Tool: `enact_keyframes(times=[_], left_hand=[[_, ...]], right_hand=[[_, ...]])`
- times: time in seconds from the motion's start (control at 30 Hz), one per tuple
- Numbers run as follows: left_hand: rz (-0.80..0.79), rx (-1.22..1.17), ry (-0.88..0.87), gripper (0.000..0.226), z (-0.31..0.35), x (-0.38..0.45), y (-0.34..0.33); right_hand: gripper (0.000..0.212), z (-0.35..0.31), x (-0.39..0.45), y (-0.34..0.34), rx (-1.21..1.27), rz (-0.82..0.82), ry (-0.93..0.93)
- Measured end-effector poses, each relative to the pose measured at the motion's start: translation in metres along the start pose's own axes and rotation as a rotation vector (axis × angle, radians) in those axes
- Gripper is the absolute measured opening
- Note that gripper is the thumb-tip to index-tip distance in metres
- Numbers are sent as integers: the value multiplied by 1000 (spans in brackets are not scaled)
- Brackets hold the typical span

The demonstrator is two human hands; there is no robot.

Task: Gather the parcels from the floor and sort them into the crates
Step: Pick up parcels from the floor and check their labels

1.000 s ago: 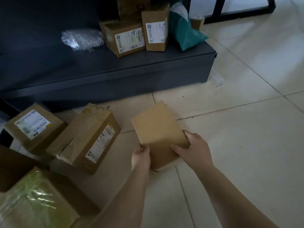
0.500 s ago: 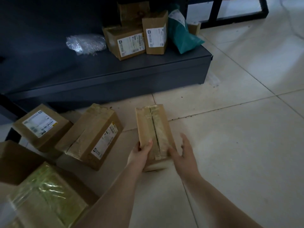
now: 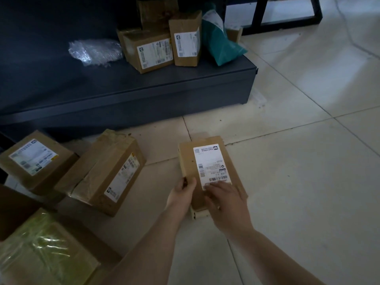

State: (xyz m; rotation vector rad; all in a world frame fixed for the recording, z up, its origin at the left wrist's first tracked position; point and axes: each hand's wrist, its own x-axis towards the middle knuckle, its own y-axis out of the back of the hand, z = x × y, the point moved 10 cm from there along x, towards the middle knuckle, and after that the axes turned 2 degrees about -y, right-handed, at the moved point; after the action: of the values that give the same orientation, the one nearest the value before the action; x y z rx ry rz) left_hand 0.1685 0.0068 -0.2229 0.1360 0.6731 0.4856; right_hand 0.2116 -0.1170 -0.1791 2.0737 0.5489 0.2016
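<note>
A flat brown cardboard parcel [image 3: 209, 161] lies on the tiled floor in front of me, its white shipping label facing up. My left hand [image 3: 182, 194] grips its near left edge, thumb on top. My right hand [image 3: 225, 204] rests flat on the near part of its top face, fingers spread and slightly blurred. Two more brown parcels lie to the left: a taped one [image 3: 107, 173] and a labelled one [image 3: 35, 159]. A tape-covered box [image 3: 45, 251] fills the lower left corner.
A low dark shelf [image 3: 144, 93] stands behind the parcels. On it are labelled boxes [image 3: 152, 50], an upright box [image 3: 186, 41], a teal mailer bag [image 3: 221, 44] and bubble wrap [image 3: 94, 51]. A black metal frame [image 3: 287, 19] stands at the back right. Pale tiles [image 3: 308, 182] stretch right.
The parcel has been turned over between my hands, from plain face to taped seam to label side up. My right hand moved from its edge onto the top face.
</note>
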Motion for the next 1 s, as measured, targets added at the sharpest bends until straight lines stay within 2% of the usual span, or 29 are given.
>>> enact_keyframes(times=[0.07, 0.13, 0.2, 0.23, 0.3, 0.37, 0.47, 0.7, 0.77, 0.93, 1.0], left_hand=[[-38, -24, -14, 40, -2, 0, -4], [-36, -22, -8, 42, -6, 1, -4], [-35, -67, 10, 46, -9, 2, -5], [-43, -84, 15, 48, -9, 2, -8], [-40, -107, -18, 48, -6, 0, -12], [14, -169, -104, 46, 8, -2, -7], [51, -276, -161, 44, 33, -12, 6], [146, -408, -113, 39, 141, -97, 78], [196, -386, -119, 38, 193, -142, 111], [170, -518, -152, 30, 336, -280, 195], [207, -514, -180, 42, 394, -346, 239]], right_hand=[[41, 22, 5, 18, 63, 161, -84], [51, 59, 8, 34, 236, 267, -325], [59, 89, 9, 22, 490, 182, -550], [58, 94, 9, 10, 580, 110, -597], [41, 91, 8, -4, 672, 27, -559], [20, 82, 9, 1, 664, 49, -451], [20, 64, 10, 17, 750, 64, -368], [21, -43, 0, 125, 1067, 111, -336], [22, -92, -9, 182, 1117, 137, -327], [22, -227, -50, 338, 1144, 166, -355], [34, -285, -65, 405, 1120, 178, -345]])
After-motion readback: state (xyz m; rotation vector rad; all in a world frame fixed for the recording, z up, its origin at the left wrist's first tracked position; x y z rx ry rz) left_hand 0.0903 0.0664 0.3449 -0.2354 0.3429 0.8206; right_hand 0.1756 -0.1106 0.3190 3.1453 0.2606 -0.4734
